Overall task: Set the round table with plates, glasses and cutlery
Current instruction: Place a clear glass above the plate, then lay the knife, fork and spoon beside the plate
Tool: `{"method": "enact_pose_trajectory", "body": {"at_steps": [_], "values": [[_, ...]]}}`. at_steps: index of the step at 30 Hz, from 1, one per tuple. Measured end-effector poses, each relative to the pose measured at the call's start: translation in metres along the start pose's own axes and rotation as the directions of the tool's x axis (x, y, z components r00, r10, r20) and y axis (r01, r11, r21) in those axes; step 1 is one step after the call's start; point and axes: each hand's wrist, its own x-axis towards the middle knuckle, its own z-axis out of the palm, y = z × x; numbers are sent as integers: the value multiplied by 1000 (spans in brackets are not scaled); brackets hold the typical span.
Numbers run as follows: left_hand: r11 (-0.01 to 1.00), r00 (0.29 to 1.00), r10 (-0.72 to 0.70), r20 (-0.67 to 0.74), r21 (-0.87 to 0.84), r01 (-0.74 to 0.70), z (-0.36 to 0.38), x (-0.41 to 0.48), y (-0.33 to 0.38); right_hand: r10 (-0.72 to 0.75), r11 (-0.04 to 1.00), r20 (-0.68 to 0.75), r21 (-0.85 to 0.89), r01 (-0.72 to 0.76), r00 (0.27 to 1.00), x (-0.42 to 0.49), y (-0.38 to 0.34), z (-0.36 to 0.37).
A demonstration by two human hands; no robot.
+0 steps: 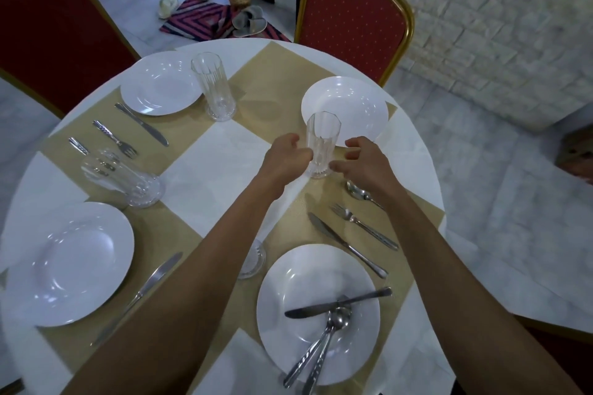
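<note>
Altogether four plates [353, 99], four glasses [213, 86] — left grip [285, 159] holding one glass [322, 141].

No readable text, labels or numbers.

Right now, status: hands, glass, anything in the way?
Left hand grips the glass, upright by the far plate. Right hand open beside it, contact unclear. Spoon close by the glass base, not blocking.

My left forearm [192, 282] hides most of the near glass [255, 261]. My right wrist [383, 184] covers part of the spoon [355, 190]. The far-left chair [48, 35] is cropped.
</note>
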Motion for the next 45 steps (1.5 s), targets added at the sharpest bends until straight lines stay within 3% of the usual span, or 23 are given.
{"method": "enact_pose_trajectory", "body": {"at_steps": [6,10,12,14,16,22,29,38,45], "values": [[996,996,-91,11,-16,91,25,-77,-67,23,999,128,28,-27,992,-65,51,10],[987,986,-161,40,20,161,50,-119,-121,23,990,268,-143,16,963,-103,85,17],[976,982,-168,83,155,154,61,-139,-139,18,975,311,-217,52,950,-117,100,22],[912,972,-153,180,404,69,72,-155,-152,18,950,334,-299,88,942,-127,114,26],[849,971,-136,197,529,12,82,-170,-161,11,909,349,-395,137,937,-135,129,31],[812,980,-91,175,583,-29,112,-192,-187,-15,840,303,-513,176,953,-139,159,37],[744,1000,-25,11,668,11,130,-202,-197,-26,772,300,-599,210,953,-143,170,40],[773,992,-99,74,634,30,125,-196,-201,11,844,242,-522,121,970,-184,177,30],[850,997,-49,65,526,7,107,-217,-183,71,975,151,-219,-36,986,-226,171,24]]}}
